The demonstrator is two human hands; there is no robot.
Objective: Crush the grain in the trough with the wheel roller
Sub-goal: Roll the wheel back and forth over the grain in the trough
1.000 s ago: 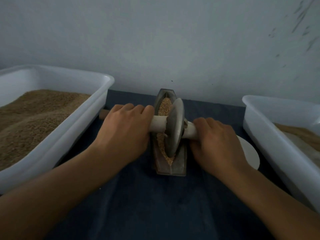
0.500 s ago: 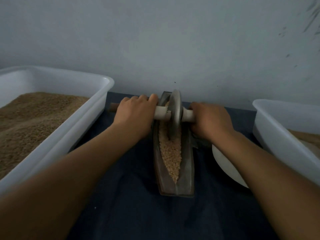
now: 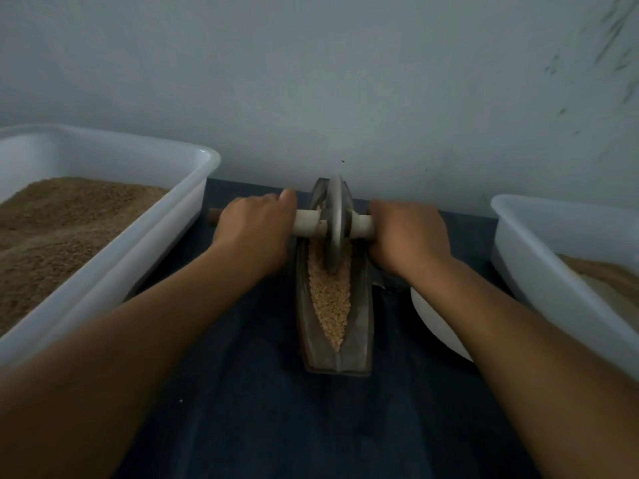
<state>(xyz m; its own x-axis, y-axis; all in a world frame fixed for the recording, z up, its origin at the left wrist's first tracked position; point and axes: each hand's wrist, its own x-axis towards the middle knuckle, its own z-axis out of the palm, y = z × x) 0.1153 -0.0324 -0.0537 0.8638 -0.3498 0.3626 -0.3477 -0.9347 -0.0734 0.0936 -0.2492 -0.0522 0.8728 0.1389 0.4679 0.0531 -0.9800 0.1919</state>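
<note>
Wheel roller (image 3: 336, 224) is sat upright in the trough (image 3: 333, 350), toward the far end near the wall (image 3: 345, 81). Its lower rim is buried in the grain (image 3: 330, 299). The axle runs crosswise; the trough runs away from the person, so the disc tracks along the groove.

Left hand (image 3: 256, 231) is wrapped closed around the left handle (image 3: 307, 227), knuckles up; the handle's dark end pokes out past it. Right hand (image 3: 406, 233) is clenched over the right handle (image 3: 363, 227), which is mostly covered. Both grips are kept close to the disc and level, presumably so weight is shared evenly and the wheel is not tipped against the trough walls. Arms are extended nearly straight, which fits the wheel being at the far end of a stroke.

Grain in the near half of the trough looks whole and pale, heaped to a point at the near tip; crushing is judged early or partial. Grain condition under the disc is hidden.

White tub (image 3: 114, 271) of brown grain is placed just left of the work, a second tub (image 3: 539, 271) just right, likely stock and output, though which is which cannot be told. A white dish (image 3: 435, 326) is partly seen under the right forearm, just beside the trough. Everything is set on a dark cloth (image 3: 259, 409), probably for grip and spill catching.

Next stroke is judged to call for a straight pull back toward the near tip, with downward pressure kept equal. Risk: grain pushed over the shallow near tip
</note>
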